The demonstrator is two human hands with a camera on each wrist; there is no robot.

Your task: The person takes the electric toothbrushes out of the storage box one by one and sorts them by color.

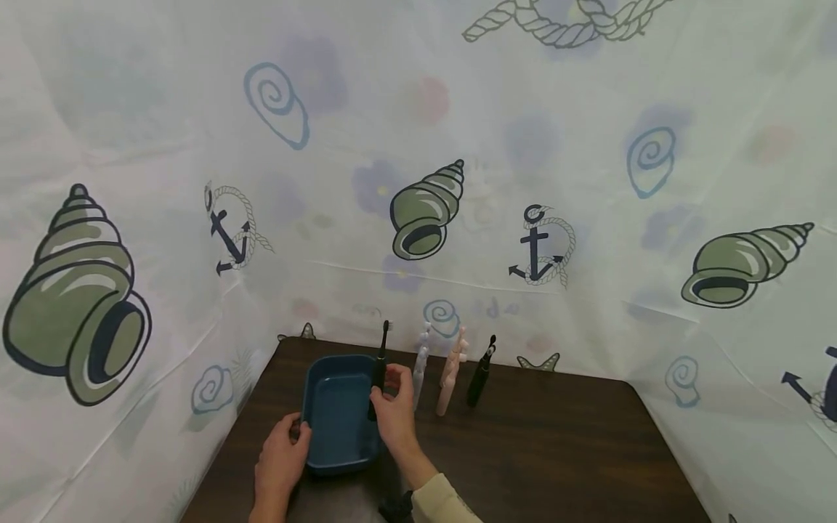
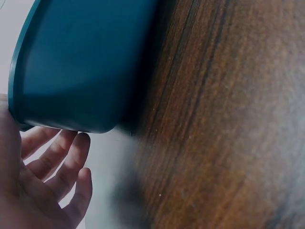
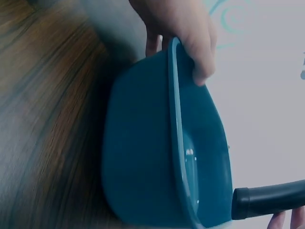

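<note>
A blue rectangular basin (image 1: 340, 421) sits on the dark wooden table. My left hand (image 1: 281, 461) grips its left side, thumb over the rim and fingers against the outer wall (image 2: 81, 71). Above the basin's right edge, my right hand (image 1: 397, 418) pinches a black electric toothbrush (image 1: 381, 370), held upright with its brush head on top. The toothbrush's lower end (image 3: 257, 200) appears beside the rim in the right wrist view. Just right of that hand stand a white toothbrush (image 1: 421, 363), a pink toothbrush (image 1: 451, 374) and another black toothbrush (image 1: 480, 378).
The wooden table (image 1: 556, 443) extends to the right of the toothbrushes. A pale cloth (image 1: 353, 218) printed with shells and anchors hangs behind and on both sides of it. Low in the head view, a dark item (image 1: 395, 507) lies beside the right sleeve (image 1: 441, 501).
</note>
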